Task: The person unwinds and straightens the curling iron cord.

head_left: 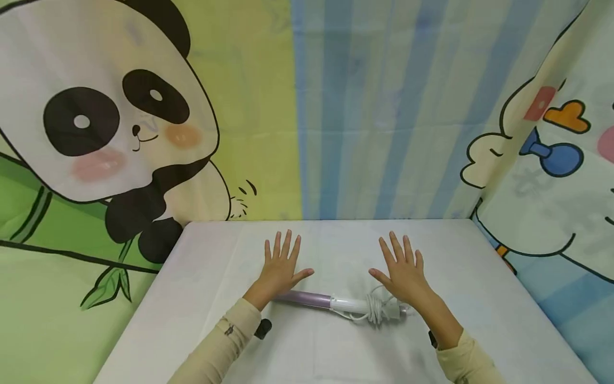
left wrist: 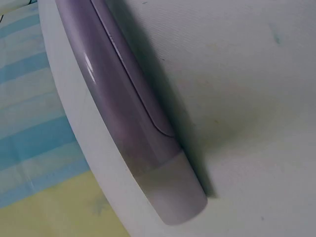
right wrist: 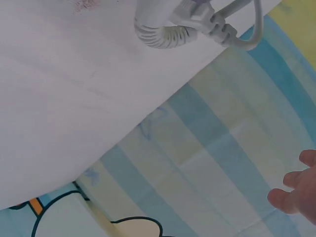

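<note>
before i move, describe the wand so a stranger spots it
Start with the white table, then find the left hand and right hand spread above it. Below them in the head view lies the wand: long, purple and white, set apart by the cord bundled near the right hand.

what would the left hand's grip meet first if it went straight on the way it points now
Probably the patterned curtain: over the white table, no object shows ahead of the left hand's grip, though the hand's height and tilt are hard to judge.
</note>
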`<state>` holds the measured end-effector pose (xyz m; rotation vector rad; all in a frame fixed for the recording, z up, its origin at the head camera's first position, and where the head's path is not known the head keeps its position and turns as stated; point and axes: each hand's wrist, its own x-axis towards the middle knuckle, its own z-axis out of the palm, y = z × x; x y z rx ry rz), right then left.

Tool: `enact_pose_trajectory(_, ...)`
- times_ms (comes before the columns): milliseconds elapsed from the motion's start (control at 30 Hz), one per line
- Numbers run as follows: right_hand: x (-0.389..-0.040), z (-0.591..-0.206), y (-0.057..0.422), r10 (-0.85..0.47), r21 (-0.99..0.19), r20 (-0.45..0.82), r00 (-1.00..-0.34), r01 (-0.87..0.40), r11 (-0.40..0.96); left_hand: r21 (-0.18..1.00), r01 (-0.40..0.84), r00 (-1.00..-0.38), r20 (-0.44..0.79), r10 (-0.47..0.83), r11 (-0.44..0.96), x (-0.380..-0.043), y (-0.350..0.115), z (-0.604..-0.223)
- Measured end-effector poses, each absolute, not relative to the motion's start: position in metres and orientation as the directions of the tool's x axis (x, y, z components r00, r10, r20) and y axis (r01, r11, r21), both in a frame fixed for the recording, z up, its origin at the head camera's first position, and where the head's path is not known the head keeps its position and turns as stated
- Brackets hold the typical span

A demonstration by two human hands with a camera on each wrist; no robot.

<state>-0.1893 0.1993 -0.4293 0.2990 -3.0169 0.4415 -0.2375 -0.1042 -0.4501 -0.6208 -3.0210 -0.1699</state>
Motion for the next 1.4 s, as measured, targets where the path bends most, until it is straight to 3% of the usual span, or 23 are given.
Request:
enact_pose_trajectory(300,-0.187,-0.44,0.232,-0.204,-0.279,0.09,-0.975,-0.222,0.934,0.131,0.471,-0.882,0.037,0.47,0.872,-0.25,-0.083,-0.455)
enact_pose_trajectory(533,-0.195,-0.471,0.239,-0.328,-0.299,-0.049,-0.943,-0.299,0.906,0.161,0.495,-0.829,-0.208,0.52,0.854,-0.248,-0.063,-0.483)
enact_pose_trajectory(633,-0.193,-0.479,0.236,-0.371,-0.335,-0.087,-0.924,-0.324,0.885,0.148,0.518,-0.804,-0.252,0.538,0.843,-0.244,-0.063,-0.493)
enact_pose_trajectory(800,-0.19,-0.482,0.229,-0.421,-0.314,0.012,-0.907,-0.403,0.86,0.099,0.582,-0.797,-0.126,0.59,0.807,-0.242,-0.072,-0.496)
enact_pose_trajectory(933,-0.187,-0.471,0.226,-0.449,-0.289,0.073,-0.891,-0.449,0.845,0.136,0.617,-0.779,-0.038,0.626,0.775,-0.237,-0.081,-0.484)
enact_pose_trajectory(1133,-0.184,-0.429,0.218,-0.452,-0.407,0.182,-0.874,-0.485,0.774,0.123,0.658,-0.753,0.125,0.646,0.743,-0.231,-0.103,-0.441)
enact_pose_trajectory(1233,-0.18,-0.406,0.212,-0.427,-0.475,0.191,-0.884,-0.464,0.748,0.06,0.688,-0.711,0.259,0.654,0.724,-0.224,-0.115,-0.422)
enact_pose_trajectory(1400,-0.168,-0.377,0.208,-0.38,-0.609,0.189,-0.905,-0.412,0.677,-0.067,0.682,-0.57,0.575,0.587,0.728,-0.212,-0.128,-0.407)
